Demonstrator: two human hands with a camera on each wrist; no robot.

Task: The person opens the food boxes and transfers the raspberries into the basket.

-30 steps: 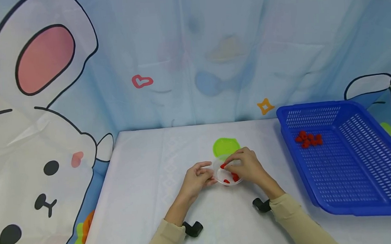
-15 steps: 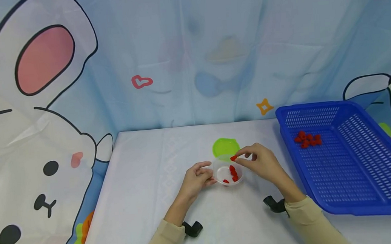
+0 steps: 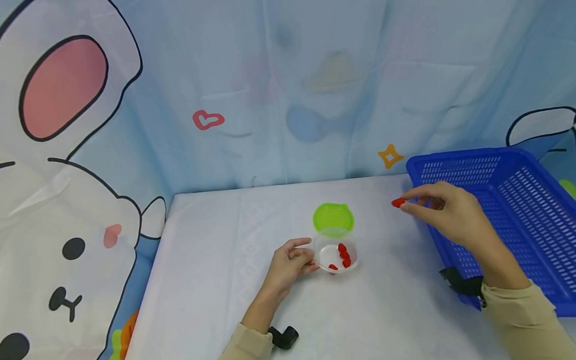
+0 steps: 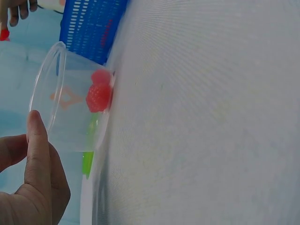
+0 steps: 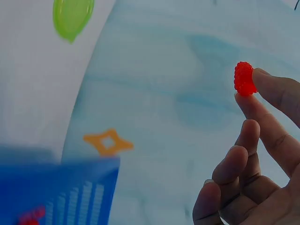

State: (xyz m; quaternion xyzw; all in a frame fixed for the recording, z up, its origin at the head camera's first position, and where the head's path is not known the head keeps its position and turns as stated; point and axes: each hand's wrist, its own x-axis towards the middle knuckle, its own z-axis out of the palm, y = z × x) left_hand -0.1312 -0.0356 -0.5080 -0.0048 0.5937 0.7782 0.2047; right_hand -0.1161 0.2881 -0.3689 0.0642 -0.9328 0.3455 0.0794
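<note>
My right hand (image 3: 451,213) pinches a red raspberry (image 3: 397,202) between thumb and fingertip, in front of the blue basket's left rim. In the right wrist view the raspberry (image 5: 244,78) shows its bumpy skin, and the other fingers are curled loosely below it. My left hand (image 3: 289,263) is at the left side of a clear plastic bowl (image 3: 328,252), fingertips touching its rim. Several red raspberries (image 3: 344,256) lie on the bowl's floor, mostly to its right; the left wrist view shows them through the wall (image 4: 75,126).
A green lid (image 3: 333,217) lies on the white-covered table (image 3: 226,296) just behind the bowl. The large blue basket (image 3: 540,274) stands at the right; a few raspberries (image 5: 31,216) in it show in the right wrist view. A patterned curtain (image 3: 271,81) hangs behind.
My right hand has lifted a raspberry out of the bowl and moved right and away with it, to the basket's edge. My left hand has stayed at the bowl.
</note>
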